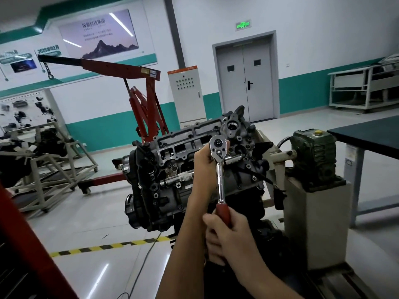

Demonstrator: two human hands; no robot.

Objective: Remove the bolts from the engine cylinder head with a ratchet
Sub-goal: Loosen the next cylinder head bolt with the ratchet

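Both bare forearms raised in front. Left hand [204,162] is the higher one, forearm running steeply up from bottom centre, fingers curled round the head end of the ratchet [220,180]. Right hand [225,234] sits lower and nearer, forearm coming in from lower right, fist wrapped round the red grip, knuckles toward camera.

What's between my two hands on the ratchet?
Head view: only the bare chrome shank of the ratchet spans from left hand to right hand.
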